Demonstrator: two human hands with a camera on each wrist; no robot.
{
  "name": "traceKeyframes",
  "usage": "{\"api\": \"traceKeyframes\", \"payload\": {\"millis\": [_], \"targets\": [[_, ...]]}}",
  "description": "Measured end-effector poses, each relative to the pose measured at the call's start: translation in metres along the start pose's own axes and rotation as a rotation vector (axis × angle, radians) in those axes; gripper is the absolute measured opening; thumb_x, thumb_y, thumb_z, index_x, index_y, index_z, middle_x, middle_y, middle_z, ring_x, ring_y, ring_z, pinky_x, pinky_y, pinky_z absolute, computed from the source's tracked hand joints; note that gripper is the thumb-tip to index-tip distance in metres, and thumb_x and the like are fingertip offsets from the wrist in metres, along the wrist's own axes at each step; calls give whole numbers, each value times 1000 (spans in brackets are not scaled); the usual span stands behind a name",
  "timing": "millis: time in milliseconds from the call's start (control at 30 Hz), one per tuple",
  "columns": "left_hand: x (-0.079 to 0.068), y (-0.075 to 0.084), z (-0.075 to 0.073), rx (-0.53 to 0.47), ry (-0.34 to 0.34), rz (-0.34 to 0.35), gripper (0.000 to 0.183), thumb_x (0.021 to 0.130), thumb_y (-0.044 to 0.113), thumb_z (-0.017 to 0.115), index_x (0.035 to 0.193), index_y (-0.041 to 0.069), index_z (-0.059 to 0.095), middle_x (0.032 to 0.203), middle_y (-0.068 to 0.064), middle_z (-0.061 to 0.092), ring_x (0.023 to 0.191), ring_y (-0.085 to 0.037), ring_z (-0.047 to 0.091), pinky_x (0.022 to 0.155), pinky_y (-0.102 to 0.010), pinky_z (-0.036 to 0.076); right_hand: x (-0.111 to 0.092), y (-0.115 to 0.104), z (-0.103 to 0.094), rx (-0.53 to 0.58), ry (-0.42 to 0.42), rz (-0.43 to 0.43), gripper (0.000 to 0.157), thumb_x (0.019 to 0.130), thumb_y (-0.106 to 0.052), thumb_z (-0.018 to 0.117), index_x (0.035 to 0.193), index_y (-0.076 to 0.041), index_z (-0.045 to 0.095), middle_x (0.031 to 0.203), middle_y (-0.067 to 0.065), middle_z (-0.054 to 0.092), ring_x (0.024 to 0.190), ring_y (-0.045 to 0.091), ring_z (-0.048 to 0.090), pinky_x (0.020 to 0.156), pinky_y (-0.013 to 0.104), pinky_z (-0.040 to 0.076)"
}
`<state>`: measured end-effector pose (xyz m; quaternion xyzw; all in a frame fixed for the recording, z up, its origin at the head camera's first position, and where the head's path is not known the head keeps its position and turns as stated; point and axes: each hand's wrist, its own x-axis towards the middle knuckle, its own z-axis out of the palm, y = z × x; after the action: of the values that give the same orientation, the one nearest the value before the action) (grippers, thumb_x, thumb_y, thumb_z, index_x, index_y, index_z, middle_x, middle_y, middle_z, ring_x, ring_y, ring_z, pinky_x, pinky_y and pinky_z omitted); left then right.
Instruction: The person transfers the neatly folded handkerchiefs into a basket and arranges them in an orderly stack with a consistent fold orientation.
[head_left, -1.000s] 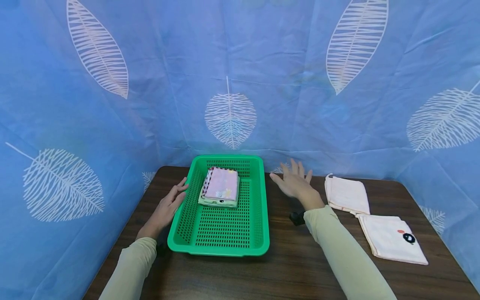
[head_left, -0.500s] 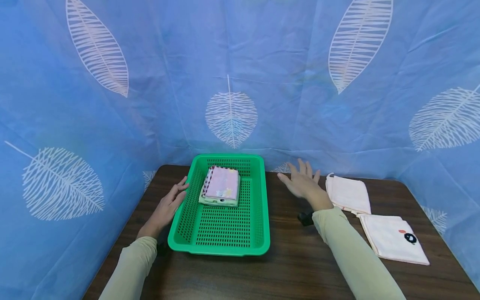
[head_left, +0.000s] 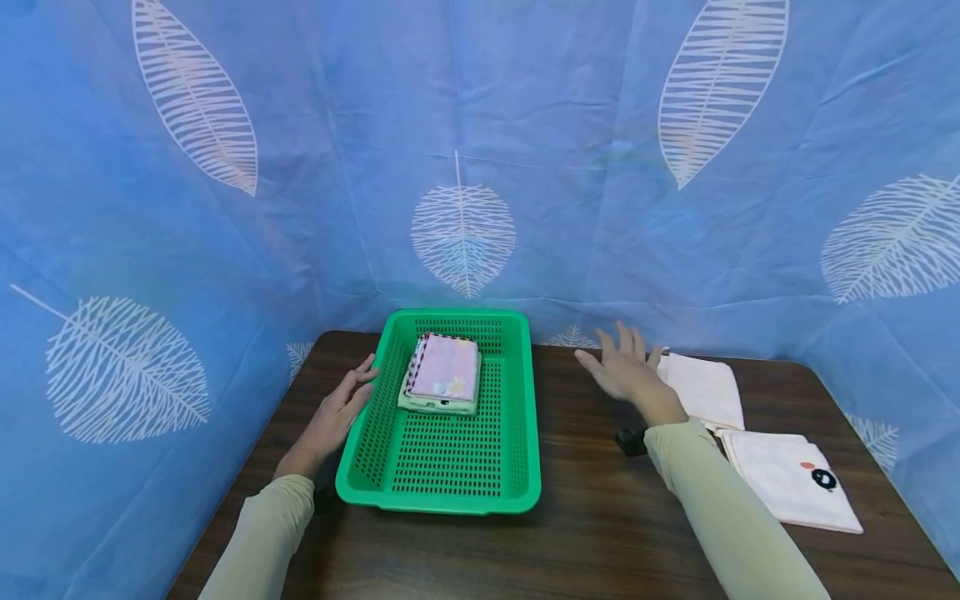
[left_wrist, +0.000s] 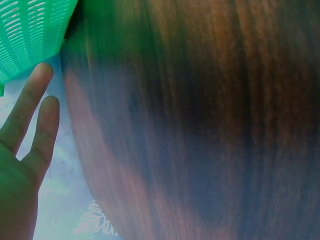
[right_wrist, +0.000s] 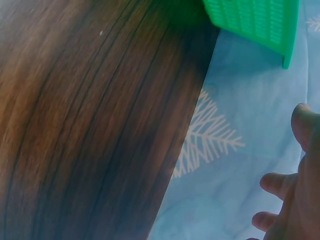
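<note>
A green plastic basket [head_left: 438,502] stands on the dark wooden table, with a stack of folded cloths [head_left: 444,368] inside, a pink one on top. Beside the basket's left rim is my left hand [head_left: 333,417], its fingers extended; whether they touch the rim I cannot tell. My right hand [head_left: 626,372] hovers over the table right of the basket, fingers spread and holding nothing. Just right of it lies a folded white towel [head_left: 705,390], its left edge partly hidden by the hand. In front of that towel is another white one [head_left: 795,479] with a black and red motif.
The wooden table [head_left: 450,558] ends at the back against a blue curtain [head_left: 555,233] printed with white leaves. The curtain also runs down both sides. A dark wrist strap piece [head_left: 632,442] sits under the right wrist.
My right hand has moved to the right, away from the basket and closer to the white towels. The left hand, the basket and the cloth stack stay where they were.
</note>
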<state>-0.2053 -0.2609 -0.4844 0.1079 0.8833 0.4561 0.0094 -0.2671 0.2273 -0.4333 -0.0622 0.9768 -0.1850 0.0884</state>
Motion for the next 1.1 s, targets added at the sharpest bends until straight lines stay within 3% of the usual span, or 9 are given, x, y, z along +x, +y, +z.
{"api": "traceKeyframes", "payload": {"millis": [433,667,1100], "targets": [[0,2,0,-5,8,0,48,111,48,35,152,24,41,173,5,17,160,-32,16,122,-68,22,-2,28,-1,-24,14,21,88,103,-70,25,165,-8,12,168,30,-7,153,56,-11,112,82,-13],[-1,5,-3,-21,-1,-11,48,111,48,35,153,26,41,172,12,16,161,-31,15,122,-68,21,-7,43,-6,-43,13,40,89,104,-68,27,164,-5,12,167,32,-8,151,58,-13,110,82,-17],[0,1,2,-4,14,0,47,112,44,35,153,23,41,173,3,17,160,-34,17,122,-67,24,-13,71,-9,-22,12,65,92,103,-70,27,163,-2,14,165,36,-7,149,60,-14,109,83,-14]]}}
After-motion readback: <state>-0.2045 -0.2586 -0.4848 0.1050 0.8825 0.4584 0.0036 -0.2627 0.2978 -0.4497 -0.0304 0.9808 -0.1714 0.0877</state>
